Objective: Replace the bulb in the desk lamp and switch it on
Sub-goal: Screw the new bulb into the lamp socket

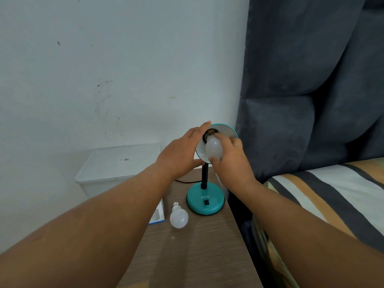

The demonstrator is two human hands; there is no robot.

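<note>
A teal desk lamp stands on the wooden table, its round base (205, 201) bearing a black rocker switch (206, 202). Its shade (228, 129) is tilted up towards me. My left hand (180, 152) grips the shade's left rim. My right hand (230, 159) is closed around a white bulb (213, 148), whose metal screw end sits at the socket inside the shade. A second white bulb (179, 217) lies loose on the table, left of the base. The lamp is unlit.
A white and blue bulb box (158, 217) lies partly under my left forearm. A white lidded bin (116, 167) stands behind the wooden table (193, 256). A black cord (187, 181) runs behind the lamp. A striped bed (332, 196) and grey headboard are on the right.
</note>
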